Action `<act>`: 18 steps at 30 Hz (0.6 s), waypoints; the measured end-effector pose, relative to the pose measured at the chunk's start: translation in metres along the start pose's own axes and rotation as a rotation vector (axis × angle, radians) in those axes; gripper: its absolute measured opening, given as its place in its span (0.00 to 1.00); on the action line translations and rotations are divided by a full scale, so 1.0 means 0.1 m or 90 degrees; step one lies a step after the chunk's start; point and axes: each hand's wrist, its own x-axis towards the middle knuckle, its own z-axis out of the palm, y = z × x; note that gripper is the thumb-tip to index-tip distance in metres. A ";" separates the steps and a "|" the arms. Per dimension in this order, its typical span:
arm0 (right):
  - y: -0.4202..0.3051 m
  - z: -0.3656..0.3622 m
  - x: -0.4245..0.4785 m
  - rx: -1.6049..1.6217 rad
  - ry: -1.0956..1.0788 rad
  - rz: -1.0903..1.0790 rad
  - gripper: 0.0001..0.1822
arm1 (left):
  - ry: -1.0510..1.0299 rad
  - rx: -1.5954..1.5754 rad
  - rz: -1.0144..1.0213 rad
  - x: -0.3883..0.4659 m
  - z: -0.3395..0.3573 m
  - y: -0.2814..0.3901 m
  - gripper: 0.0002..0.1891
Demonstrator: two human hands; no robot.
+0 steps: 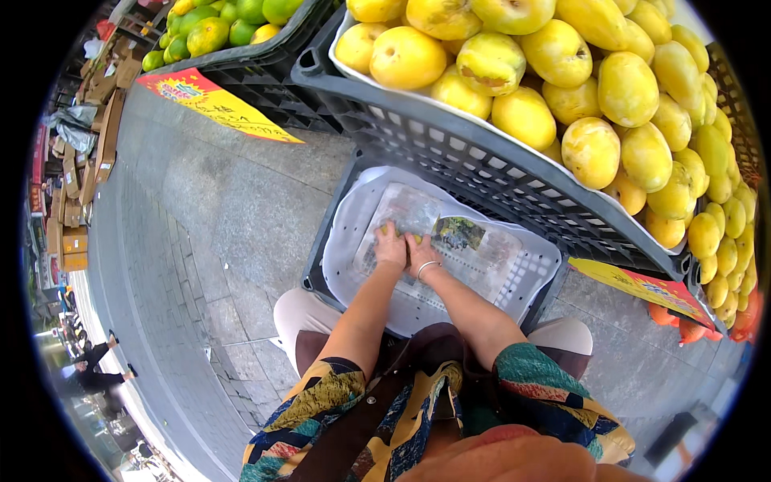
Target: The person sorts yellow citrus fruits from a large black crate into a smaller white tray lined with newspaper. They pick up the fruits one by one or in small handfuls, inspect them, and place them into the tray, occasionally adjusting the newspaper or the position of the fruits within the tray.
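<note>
My left hand (390, 246) and my right hand (421, 255) are side by side, low over a clear plastic sheet or lid (482, 265). A small yellow piece (384, 230) shows between the left fingers. Another yellow bit (417, 238) shows at the right fingers. Both are mostly covered, so I cannot tell whether they are fruit. A bracelet circles my right wrist. Beside that hand, a printed picture (459, 234) lies on the plastic. Under it sits a pale perforated plastic liner (344, 241) in a black crate (314, 265), between my knees.
A large black crate (458, 135) of yellow mangoes (524, 117) rises just beyond my hands. At upper left is a crate of green citrus (208, 36) with a price sign (223, 105). Another sign (644, 289) hangs at right. Cardboard boxes (72, 241) line the far left.
</note>
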 end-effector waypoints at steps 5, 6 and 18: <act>0.34 0.07 0.11 0.304 0.089 -0.080 0.46 | -0.064 0.014 0.033 -0.02 -0.16 -0.07 0.26; 0.40 0.05 0.09 0.408 0.098 -0.149 0.46 | -0.060 0.010 0.029 -0.03 -0.17 -0.05 0.25; 0.45 -0.87 -0.90 0.727 -0.018 -0.248 0.41 | -0.148 0.021 -0.005 -0.15 -0.64 0.13 0.33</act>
